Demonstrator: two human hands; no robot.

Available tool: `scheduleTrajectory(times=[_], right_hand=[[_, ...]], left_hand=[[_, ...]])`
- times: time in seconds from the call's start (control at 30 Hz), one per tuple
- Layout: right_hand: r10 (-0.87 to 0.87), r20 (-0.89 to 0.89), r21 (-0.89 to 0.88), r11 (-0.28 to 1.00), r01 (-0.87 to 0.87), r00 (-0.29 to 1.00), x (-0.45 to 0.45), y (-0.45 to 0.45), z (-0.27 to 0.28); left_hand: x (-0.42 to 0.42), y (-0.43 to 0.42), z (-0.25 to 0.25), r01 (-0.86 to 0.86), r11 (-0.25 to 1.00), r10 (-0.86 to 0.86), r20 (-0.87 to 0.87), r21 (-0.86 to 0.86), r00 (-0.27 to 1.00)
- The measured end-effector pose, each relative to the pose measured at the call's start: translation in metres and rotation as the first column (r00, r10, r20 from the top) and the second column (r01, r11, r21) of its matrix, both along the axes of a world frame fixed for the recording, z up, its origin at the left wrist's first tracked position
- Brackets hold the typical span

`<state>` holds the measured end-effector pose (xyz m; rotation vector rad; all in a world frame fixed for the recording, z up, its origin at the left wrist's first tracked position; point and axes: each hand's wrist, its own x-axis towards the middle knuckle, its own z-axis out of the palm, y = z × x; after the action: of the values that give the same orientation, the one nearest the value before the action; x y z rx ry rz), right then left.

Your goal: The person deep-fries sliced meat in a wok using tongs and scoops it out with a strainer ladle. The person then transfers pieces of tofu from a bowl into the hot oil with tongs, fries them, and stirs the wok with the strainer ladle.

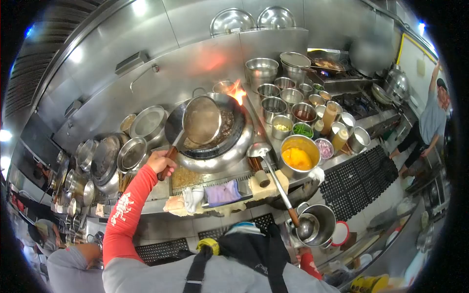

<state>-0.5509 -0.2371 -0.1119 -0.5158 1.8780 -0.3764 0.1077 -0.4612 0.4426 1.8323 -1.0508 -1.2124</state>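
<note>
My left hand is closed around the wooden handle of a round mesh strainer. The strainer's head is over a dark wok, and brown food shows beside it inside the wok. Flame rises at the wok's far right rim. At the bottom right, only a sliver of my right hand shows above its red sleeve, near a metal pot; its fingers are hidden. A ladle with a wooden handle end slants from the stove edge towards that pot.
An orange-yellow liquid fills a pot on the right. Behind it stand several metal containers, chopped greens and squeeze bottles. Folded cloths line the front edge. Stacked pans stand left. Another person stands far right.
</note>
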Motion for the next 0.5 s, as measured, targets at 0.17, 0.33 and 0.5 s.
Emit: scheduleTrajectory(times=[0.17, 0.33, 0.5], right_hand=[[0.677, -0.250, 0.117, 0.731, -0.672, 0.693, -0.018, -0.010, -0.006], [0.787, -0.544, 0.041, 0.371, -0.928, 0.291, -0.045, -0.015, -0.059], [0.783, -0.606, 0.063, 0.224, -0.972, 0.141, -0.056, -0.019, -0.041]], left_hand=[[-0.013, -0.012, 0.006, 0.014, 1.000, -0.014, -0.027, 0.009, 1.000], [-0.021, -0.043, -0.004, 0.030, 0.994, -0.017, 0.122, -0.104, 0.992], [-0.025, -0.070, -0.010, 0.084, 0.993, -0.055, 0.309, -0.082, 0.950]])
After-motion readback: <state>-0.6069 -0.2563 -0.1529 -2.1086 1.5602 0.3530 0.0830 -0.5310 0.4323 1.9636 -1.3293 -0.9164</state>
